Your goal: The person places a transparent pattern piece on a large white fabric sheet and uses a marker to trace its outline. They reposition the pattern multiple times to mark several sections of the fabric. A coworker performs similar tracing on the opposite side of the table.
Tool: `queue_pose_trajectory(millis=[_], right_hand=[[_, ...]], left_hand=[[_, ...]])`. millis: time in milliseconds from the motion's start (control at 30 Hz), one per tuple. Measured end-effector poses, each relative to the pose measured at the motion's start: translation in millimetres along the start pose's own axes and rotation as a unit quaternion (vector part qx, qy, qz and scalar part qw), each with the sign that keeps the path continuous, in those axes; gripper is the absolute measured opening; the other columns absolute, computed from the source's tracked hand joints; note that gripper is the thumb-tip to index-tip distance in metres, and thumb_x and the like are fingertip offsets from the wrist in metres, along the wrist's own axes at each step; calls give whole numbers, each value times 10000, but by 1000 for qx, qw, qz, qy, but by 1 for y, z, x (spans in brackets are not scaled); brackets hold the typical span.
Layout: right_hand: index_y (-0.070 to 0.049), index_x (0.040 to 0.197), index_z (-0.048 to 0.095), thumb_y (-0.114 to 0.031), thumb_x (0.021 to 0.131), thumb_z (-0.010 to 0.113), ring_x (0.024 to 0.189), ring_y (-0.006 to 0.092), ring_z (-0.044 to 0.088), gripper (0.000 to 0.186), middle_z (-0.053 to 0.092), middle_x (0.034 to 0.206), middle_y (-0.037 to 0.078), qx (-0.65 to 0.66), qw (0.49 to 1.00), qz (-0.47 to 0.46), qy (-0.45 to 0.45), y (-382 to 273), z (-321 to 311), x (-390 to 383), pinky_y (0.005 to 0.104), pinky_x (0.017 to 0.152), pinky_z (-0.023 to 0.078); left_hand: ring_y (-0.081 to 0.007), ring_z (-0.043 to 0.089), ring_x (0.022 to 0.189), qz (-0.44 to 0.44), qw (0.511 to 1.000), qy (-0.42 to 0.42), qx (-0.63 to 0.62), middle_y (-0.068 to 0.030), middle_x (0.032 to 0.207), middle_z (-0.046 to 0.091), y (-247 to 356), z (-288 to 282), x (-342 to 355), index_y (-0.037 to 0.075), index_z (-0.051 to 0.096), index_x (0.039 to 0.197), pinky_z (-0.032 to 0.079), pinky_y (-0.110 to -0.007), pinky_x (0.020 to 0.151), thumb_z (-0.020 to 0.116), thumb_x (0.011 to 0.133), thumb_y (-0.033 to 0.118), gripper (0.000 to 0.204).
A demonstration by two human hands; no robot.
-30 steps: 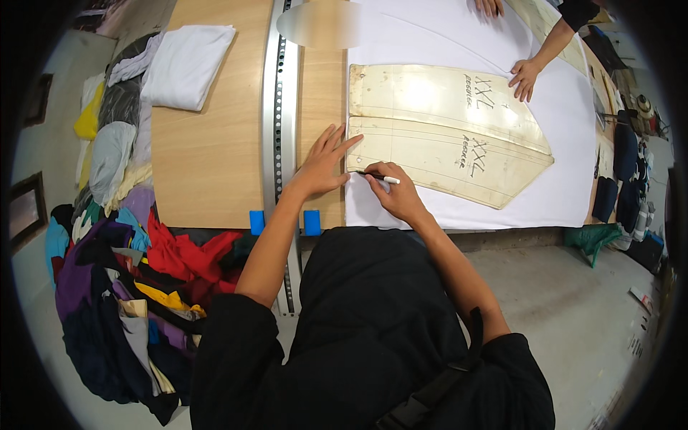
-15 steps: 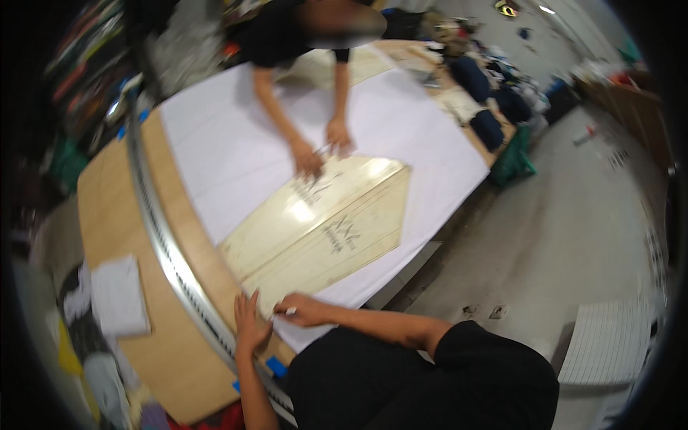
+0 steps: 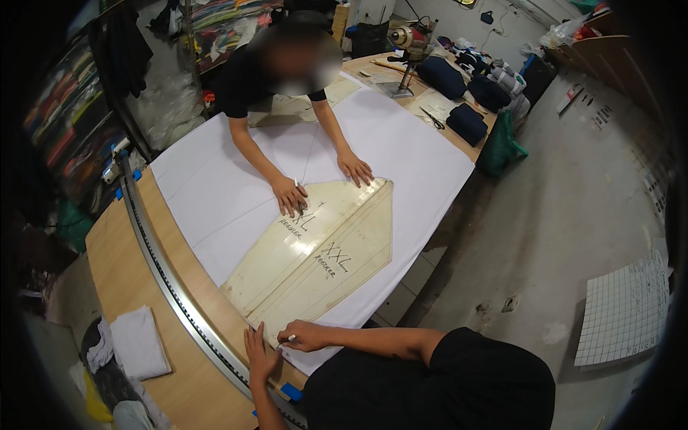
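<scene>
A cream, semi-clear pattern template [image 3: 287, 261] with dark handwriting lies flat on white fabric [image 3: 423, 136] spread over the table. At its near end my left hand [image 3: 259, 356] rests with fingers stretched out, the tips touching the template's edge. Just right of it, my right hand [image 3: 307, 335] is closed around a slim white pen [image 3: 292, 337], whose lower end is close to the template's near corner. Across the table, a co-worker leans over the template. One of their hands [image 3: 290, 197] has a pen; the other [image 3: 355, 168] presses flat by its far edge.
A metal rail [image 3: 168, 276] curves along the table's left side, with folded white cloth [image 3: 141, 342] beyond it. Scissors [image 3: 433, 118], dark blue bundles [image 3: 466, 124] and a cutting machine [image 3: 410, 46] occupy the far right end. A gridded paper sheet [image 3: 620, 312] is at the right.
The view has shifted and sharpened. The co-worker's hands, close together before, are now apart, one flat near the template's far edge. My hands stay at its near end.
</scene>
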State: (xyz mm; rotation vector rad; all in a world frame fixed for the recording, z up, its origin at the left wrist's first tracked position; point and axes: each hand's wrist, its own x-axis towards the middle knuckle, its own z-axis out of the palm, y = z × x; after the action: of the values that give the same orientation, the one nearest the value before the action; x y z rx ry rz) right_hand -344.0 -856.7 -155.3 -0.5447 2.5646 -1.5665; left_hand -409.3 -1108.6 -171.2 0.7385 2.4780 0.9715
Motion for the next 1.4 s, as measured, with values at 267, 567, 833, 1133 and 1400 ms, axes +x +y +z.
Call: queue_pose_trajectory(millis=[267,567,833,1133,1400], right_hand=[[-99,1164,740,-218,1045,758,990,463,713,169,744,988,218,-3,1000,-5,6,-3,-3,-2,567,912,552],[-99,1190,753,-210,1055,764,997,432,703,175,761,1010,174,-47,998,-24,16,-11,-7,-5,544,928,539],[-73,1197,766,-116,1016,797,1139,414,686,189,750,1164,163,-57,997,-53,14,-22,-21,-5,514,1030,545],[-71,1195,778,-105,998,810,1231,428,683,201,728,1280,188,-63,997,-15,37,-21,-36,-17,514,1063,562],[-92,1242,796,-130,1029,804,1308,416,671,217,718,1376,187,-61,995,62,51,-13,-63,-48,493,1117,555]], left_hand=[[-530,265,1683,-2,999,41,-23,-327,1791,333,-14,16,2,181,500,1719,255,-594,1380,817,930,195,851],[-491,341,1654,-40,988,147,-14,-269,1779,387,22,20,8,173,636,1558,298,-589,1351,772,1054,252,528],[-491,271,1684,-58,987,147,-25,-236,1824,318,27,24,8,182,615,1576,267,-602,1373,764,1068,262,536],[-508,278,1673,-38,985,168,8,-195,1840,319,29,25,13,178,619,1582,278,-614,1369,769,1035,159,567],[-460,296,1685,45,982,130,129,-139,1844,350,44,20,27,293,622,1625,243,-609,1393,675,946,-44,760]])
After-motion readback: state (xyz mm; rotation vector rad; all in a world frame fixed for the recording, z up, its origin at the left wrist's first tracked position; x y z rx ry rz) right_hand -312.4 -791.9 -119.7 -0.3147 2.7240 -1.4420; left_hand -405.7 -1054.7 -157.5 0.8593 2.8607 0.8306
